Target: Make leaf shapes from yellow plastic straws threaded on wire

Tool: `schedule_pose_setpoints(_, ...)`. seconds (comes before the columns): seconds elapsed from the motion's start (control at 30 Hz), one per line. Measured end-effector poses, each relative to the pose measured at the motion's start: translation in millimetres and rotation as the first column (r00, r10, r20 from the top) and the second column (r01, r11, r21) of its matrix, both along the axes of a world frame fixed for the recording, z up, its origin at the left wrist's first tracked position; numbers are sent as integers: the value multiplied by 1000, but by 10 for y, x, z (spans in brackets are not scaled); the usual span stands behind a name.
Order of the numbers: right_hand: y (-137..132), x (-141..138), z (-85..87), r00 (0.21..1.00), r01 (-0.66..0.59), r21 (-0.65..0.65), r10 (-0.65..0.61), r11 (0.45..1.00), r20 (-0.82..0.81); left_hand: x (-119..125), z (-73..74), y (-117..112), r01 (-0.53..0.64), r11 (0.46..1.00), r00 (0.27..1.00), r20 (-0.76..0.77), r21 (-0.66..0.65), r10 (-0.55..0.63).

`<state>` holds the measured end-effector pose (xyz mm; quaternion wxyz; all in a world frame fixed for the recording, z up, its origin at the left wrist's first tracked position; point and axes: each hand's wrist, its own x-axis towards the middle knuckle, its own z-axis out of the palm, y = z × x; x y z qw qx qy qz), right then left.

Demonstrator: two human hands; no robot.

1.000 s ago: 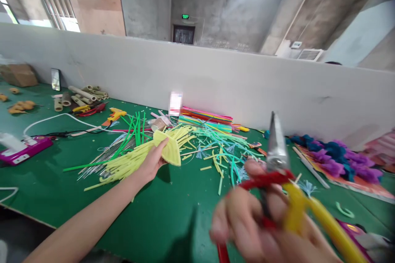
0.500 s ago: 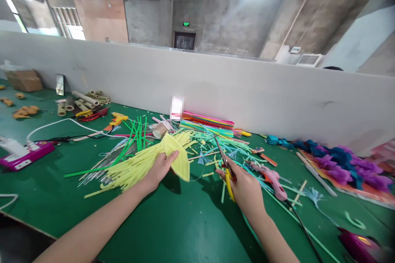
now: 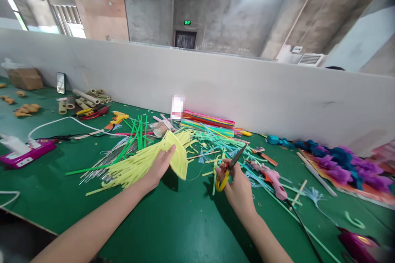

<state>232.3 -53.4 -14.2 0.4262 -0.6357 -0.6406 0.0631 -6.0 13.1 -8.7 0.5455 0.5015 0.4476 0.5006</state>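
My left hand (image 3: 160,166) is closed on a pale yellow fuzzy leaf-shaped piece (image 3: 179,161), its thumb pressed on the front. A thin thread (image 3: 197,176) runs from the piece's lower edge toward my right hand (image 3: 239,187). That hand grips a pair of scissors (image 3: 237,157) with yellow handles, the dark blades pointing up and to the right. Whether its fingertips also pinch the thread cannot be made out. Under and behind my left hand lies a bundle of yellow pipe cleaners (image 3: 129,166). Green pipe cleaners (image 3: 142,131) lie just beyond it.
Right of my right hand is a pink glue gun (image 3: 274,183) with a black cord. A yellow glue gun (image 3: 119,118), a purple power strip (image 3: 29,154) and bamboo tubes (image 3: 89,98) lie left. Coloured pipe cleaners (image 3: 212,121) line the white partition (image 3: 277,98). Purple fuzzy pieces (image 3: 342,172) lie far right.
The scissors have turned in my right hand, their blades swinging from up-left to up-right. My right hand has shifted slightly left. The yellow piece in my left hand has tilted a little.
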Motion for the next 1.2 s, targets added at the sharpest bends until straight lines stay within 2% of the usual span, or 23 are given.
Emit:
schedule_pose_setpoints(0.1, -10, -31, 5, 1000, -17, 70, 16, 997, 9, -3, 3, 13, 56, 998, 997, 52, -21, -54)
schedule_pose_setpoints(0.2, -28, -69, 3, 999, -44, 101, 46, 994, -22, -6, -2, 22, 32, 999, 999, 21, 2, -32)
schedule_pose_setpoints(0.3, -40, -88, -21, 996, -76, 61, 78, 995, -37, -4, 4, 19, 17, 1000, 1000, -13, 20, -16)
schedule_pose_setpoints(0.43, -56, -97, -42, 992, -125, 29, 124, 992, 26, 0, 29, 6, 28, 999, 999, -26, 18, -27)
schedule_pose_setpoints(0.6, -124, -194, 10, 979, -202, 5, 202, 979, 34, -3, 39, 1, 40, 999, 999, -17, 24, -40)
schedule_pose_setpoints(0.77, -147, -273, 17, 948, -290, -24, 291, 957, 131, -10, 39, 6, -23, 997, 996, -87, 67, 29)
schedule_pose_setpoints(0.87, -117, -241, 3, 939, -273, -34, 274, 962, 207, -11, 50, 7, -47, 997, 994, -95, 60, 52)
schedule_pose_setpoints(1.1, -119, -204, -5, 916, -269, 20, 249, 963, 315, -33, 87, 17, -4, 1000, 1000, -24, 25, 5)
schedule_pose_setpoints(1.2, -126, -212, -43, 899, -247, 48, 211, 968, 384, -43, 97, 19, -49, 999, 998, -48, 19, 50)
